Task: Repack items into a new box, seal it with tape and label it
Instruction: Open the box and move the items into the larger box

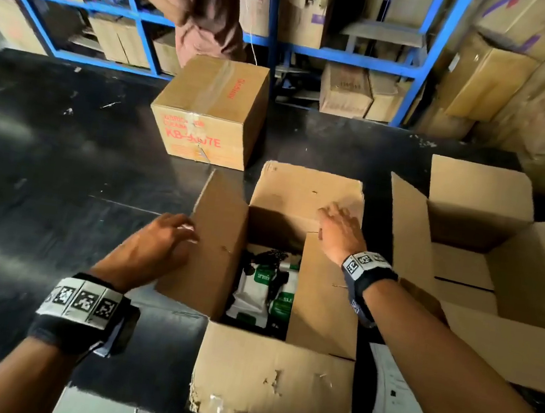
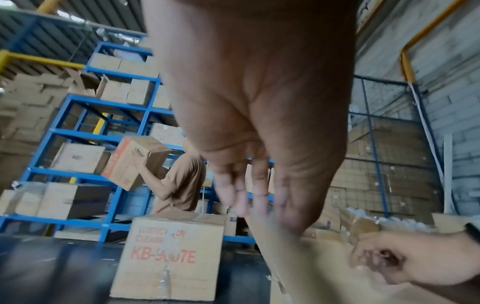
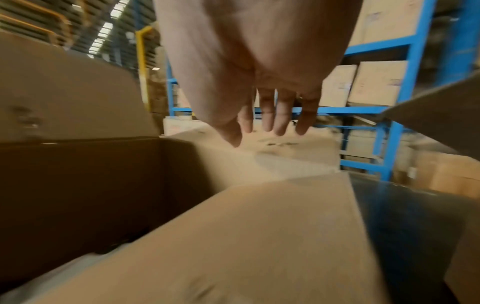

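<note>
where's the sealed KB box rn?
Head view: the sealed box stands at the table's far edge, left of centre, behind the open box of packets and in front of the blue shelving.

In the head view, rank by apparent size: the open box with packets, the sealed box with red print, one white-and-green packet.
Largest to smallest:
1. open box, though nearness to the camera inflates it
2. sealed box
3. white-and-green packet
</note>
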`<state>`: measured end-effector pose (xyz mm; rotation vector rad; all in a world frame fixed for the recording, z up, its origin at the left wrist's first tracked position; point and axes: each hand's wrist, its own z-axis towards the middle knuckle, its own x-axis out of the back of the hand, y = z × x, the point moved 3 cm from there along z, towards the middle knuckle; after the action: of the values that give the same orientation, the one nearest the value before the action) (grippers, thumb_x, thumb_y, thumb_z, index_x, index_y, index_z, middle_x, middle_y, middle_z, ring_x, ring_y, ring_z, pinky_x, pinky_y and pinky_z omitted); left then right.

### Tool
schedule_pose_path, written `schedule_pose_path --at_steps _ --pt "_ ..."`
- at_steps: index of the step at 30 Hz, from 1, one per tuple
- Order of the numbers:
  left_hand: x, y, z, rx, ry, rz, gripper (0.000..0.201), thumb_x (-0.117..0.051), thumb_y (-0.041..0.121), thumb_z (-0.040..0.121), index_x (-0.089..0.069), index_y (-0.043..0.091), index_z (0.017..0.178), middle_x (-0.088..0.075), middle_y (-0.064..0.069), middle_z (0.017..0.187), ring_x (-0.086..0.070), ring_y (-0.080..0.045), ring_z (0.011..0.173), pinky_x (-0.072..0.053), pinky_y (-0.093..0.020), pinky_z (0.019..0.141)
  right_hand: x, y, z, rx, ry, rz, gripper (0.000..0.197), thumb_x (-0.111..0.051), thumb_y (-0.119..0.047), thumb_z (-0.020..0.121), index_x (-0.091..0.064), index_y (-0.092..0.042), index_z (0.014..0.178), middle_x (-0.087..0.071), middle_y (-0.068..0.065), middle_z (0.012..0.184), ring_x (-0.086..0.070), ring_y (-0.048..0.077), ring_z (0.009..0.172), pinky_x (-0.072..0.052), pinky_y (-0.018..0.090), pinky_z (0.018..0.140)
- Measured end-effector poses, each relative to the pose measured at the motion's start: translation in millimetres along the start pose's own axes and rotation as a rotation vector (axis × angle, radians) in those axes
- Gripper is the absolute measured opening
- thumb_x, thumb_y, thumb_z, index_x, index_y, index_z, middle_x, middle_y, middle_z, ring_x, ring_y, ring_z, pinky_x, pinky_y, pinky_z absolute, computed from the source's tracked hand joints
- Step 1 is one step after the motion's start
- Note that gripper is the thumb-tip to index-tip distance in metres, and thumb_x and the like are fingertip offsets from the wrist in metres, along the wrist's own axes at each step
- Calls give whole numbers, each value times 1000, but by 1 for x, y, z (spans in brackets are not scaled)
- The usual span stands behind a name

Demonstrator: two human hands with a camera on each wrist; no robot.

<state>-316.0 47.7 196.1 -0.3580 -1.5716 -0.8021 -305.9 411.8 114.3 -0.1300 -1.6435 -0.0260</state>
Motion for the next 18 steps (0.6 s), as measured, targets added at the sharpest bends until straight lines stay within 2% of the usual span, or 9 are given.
schedule_pose_path --at_steps 2,5,8,11,12,14,16,17,18 --pt "-12 -2 2 182 -109 200 43 -64 46 87 -67 23 122 -57 -5 136 -51 -29 127 -42 -43 105 -6 -20 -25 123 -130 70 35 -49 -20 97 -55 -19 132 -47 6 132 -46 31 126 -42 46 99" --pt "-52 22 3 340 -291 278 69 -59 62 85 -44 27 143 -35 -4 155 -31 -28 142 -29 -51 112 -25 -48 -63 257 -366 55 37 -42 -37 98 -58 -33 131 -45 4 130 -42 31 125 -39 49 95" --pt "-101 59 0 390 -285 144 93 -63 63 81 -21 20 152 -17 -9 162 -18 -33 148 -26 -56 114 -46 -64 -90 260 -467 -91 40 -42 -51 97 -65 -34 125 -30 2 157 -26 34 142 -30 62 104" --pt "-137 69 -8 505 -268 19 110 -73 48 79 0 15 155 -2 -11 165 -14 -43 149 -30 -63 109 -43 -65 -104 235 -419 -147 46 -43 -57 96 -68 -29 124 -26 3 161 -23 34 143 -28 65 106" --pt "-145 68 -10 528 -247 18 107 -74 40 81 -2 14 155 -6 -13 164 -21 -45 146 -37 -62 104 -37 -64 -107 233 -382 -122 44 -43 -57 96 -68 -31 122 -28 5 159 -25 34 142 -31 64 105" --pt "-144 65 -8 557 -158 43 79 -69 29 84 -26 12 148 -36 -17 151 -47 -41 129 -52 -54 90 -20 -63 -113 242 -308 -65 39 -44 -53 97 -66 -30 118 -31 9 157 -30 35 138 -37 61 103" --pt "-128 68 -7 582 -70 -22 40 -63 28 87 -53 14 123 -65 -11 117 -65 -32 100 -56 -42 78 0 -64 -120 231 -244 8 37 -45 -49 98 -65 -25 118 -29 11 157 -33 36 137 -43 56 100" --pt "-121 71 -9 597 -81 -45 27 -60 29 89 -60 15 112 -70 -8 104 -68 -30 92 -57 -39 77 10 -64 -124 214 -207 53 35 -46 -45 98 -64 -22 117 -29 10 157 -36 36 136 -47 53 98" --pt "-117 72 -10 606 -117 -34 23 -57 30 91 -64 14 105 -71 -9 100 -69 -31 90 -57 -39 77 21 -64 -128 192 -167 103 30 -49 -41 97 -64 -18 112 -29 9 155 -40 35 133 -51 49 93"
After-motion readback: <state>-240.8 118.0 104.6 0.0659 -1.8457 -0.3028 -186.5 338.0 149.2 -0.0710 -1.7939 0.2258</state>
